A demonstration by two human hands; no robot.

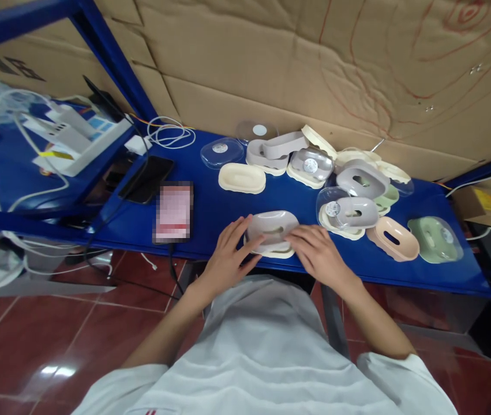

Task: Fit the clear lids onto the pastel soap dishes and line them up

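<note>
Cradling grey tray (272,226) over cream base (278,252)

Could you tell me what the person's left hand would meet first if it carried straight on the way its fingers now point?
The left hand points up and right, already touching the grey oval plastic soap-dish tray on its cream base; pushing on, it would press into that tray first.

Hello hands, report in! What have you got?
Left hand and right hand gripping grey soap dish at table edge. Nothing between them.
</note>
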